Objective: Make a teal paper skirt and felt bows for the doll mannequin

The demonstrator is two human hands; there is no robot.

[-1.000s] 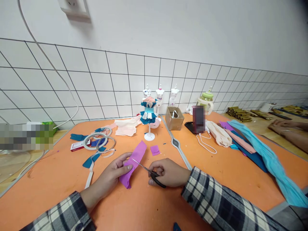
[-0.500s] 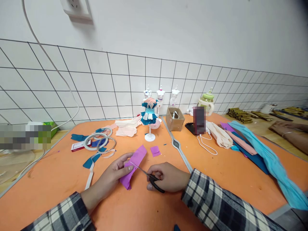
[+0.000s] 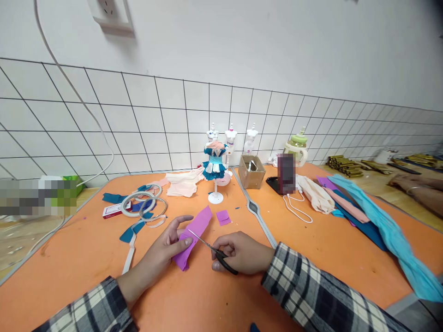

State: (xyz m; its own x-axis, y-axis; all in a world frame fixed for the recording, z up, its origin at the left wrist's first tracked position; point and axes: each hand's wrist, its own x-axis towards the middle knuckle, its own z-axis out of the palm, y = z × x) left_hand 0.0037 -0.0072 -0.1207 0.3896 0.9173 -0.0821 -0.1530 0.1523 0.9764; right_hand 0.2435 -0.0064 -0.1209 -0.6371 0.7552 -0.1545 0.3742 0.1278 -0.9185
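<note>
Through the head view, the only one I had, I saw the left hand (image 3: pixel 159 246) pinching one folded purple strip (image 3: pixel 199 225) between thumb and fingers, just above the orange tabletop (image 3: pixel 294 276). The strip's long axis slanted from a near end low by the left thumb to a far end up and to the right, so most of its free length lay beyond the left grip. The right hand (image 3: pixel 244 252) was closed round the handles of one pair of scissors (image 3: pixel 219 254), on the right of the strip and a little nearer the person, and the blades ran forward and left across the purple, well off its long axis. The left hand was nearer to the strip, in fact touching it, while the right reached it only through the blades. I could not tell whether any material sat between them. Counting outward, I made out one small purple piece (image 3: pixel 223 217) flat beyond the strip's right side, one dressed mannequin (image 3: pixel 215 168) with three white mannequins (image 3: pixel 251 136) behind it, one open cardboard box (image 3: pixel 252 179), one green-lidded bottle (image 3: pixel 293 150) and one upright phone (image 3: pixel 286 173). On the left lay one red-and-white box (image 3: pixel 111 211) beside at least three overlapping rings (image 3: pixel 125 206); their overlap hid the exact number. The long cloths (image 3: pixel 384 221) on the right overlapped too much for me to count.
</note>
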